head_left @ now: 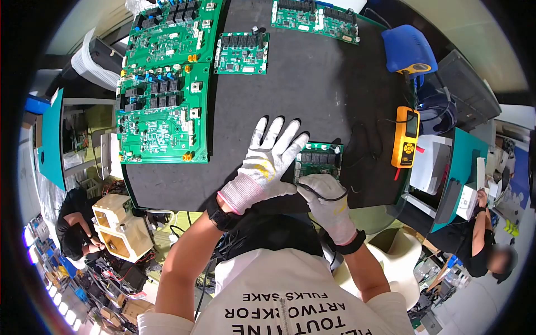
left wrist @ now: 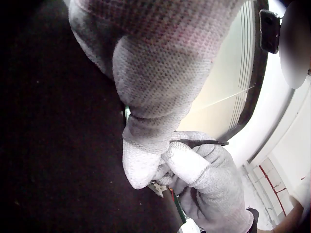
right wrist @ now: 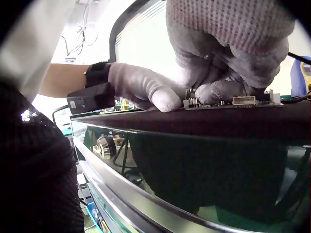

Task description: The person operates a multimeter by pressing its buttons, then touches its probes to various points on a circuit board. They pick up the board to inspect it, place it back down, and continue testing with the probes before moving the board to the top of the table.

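Note:
My left hand (head_left: 269, 159), in a white glove, lies spread on the black mat (head_left: 251, 97). Its thumb reaches to the near left corner of a small green circuit board (head_left: 318, 158) with a row of black relays. Over the near part of that board, my gloved right hand (head_left: 326, 204) has its fingers curled together around a thin black lead (head_left: 322, 196). The lead arcs across the back of this hand; its tip is hidden by the fingers. In the right wrist view, those fingertips are down among the board's connectors (right wrist: 244, 100), and the left thumb rests beside the board's end.
Large green circuit boards (head_left: 162, 120) lie along the left of the mat. A small board (head_left: 241, 54) and joined boards (head_left: 315, 21) are farther back. An orange handheld meter (head_left: 406, 137) and a blue device (head_left: 409, 49) stand at right. A person (head_left: 474, 240) is beyond.

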